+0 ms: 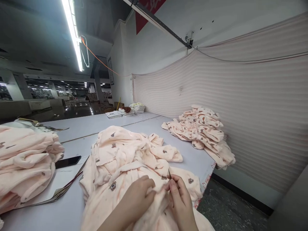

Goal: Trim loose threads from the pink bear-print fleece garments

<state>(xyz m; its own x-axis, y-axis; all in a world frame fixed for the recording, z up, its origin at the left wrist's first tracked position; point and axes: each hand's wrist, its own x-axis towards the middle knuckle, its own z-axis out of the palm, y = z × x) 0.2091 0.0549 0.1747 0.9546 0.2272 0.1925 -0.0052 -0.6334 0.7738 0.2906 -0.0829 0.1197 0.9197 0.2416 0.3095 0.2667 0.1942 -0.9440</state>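
A pale pink fleece garment (125, 160) with small printed motifs lies bunched on the table in front of me. My left hand (141, 194) is closed on a fold of its fabric, with the fingertips partly hidden. Close beside it, my right hand (178, 195) pinches a small dark pointed tool (169, 174) whose tip sticks up past the thumb. Most of that tool is covered by the fingers, so its exact kind does not show. The right fingertips are at the garment's raised edge, near the left hand.
A similar fleece pile (26, 160) lies at left, beside a black phone (68, 162) on papers. Another pile (202, 128) hangs over the right edge of the table (154, 123). Stacked white cloths (137, 108) stand at the back. A striped curtain (240, 96) covers the wall.
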